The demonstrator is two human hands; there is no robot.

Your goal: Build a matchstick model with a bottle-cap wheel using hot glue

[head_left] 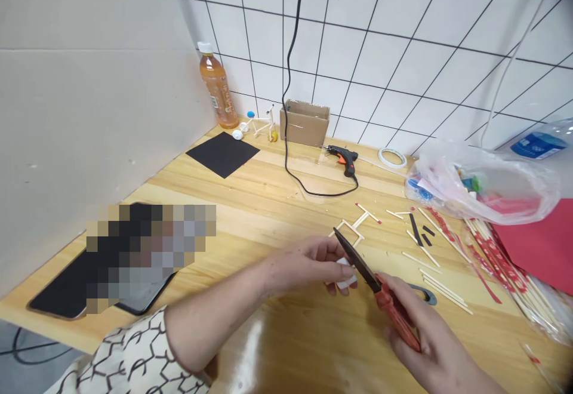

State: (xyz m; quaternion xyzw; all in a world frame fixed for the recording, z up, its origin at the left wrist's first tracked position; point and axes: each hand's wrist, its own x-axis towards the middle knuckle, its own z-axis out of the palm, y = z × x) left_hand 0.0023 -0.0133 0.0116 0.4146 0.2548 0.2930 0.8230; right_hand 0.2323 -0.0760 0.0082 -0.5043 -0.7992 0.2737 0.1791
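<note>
Between the thumb and fingers of my left hand [316, 262] is a small white piece [346, 273], partly hidden by the thumb. My right hand [425, 322] grips the red handles [396, 313] of a dark-bladed pair of scissors [358, 259]. The blades point up and left, beside the white piece, and look closed or nearly so. Just beyond my hands lies a small frame of joined sticks [353, 227] with red tips. A grey cutter [423, 294] lies partly behind my right hand.
Loose sticks [445, 289] and black strips [415, 230] lie right. Behind are a glue gun [344, 158], tape roll [392, 157], cardboard box [305, 124], stick model [259, 126], bottle [218, 89] and black square [222, 154]. A plastic bag [487, 185] sits right; a phone [67, 286] left.
</note>
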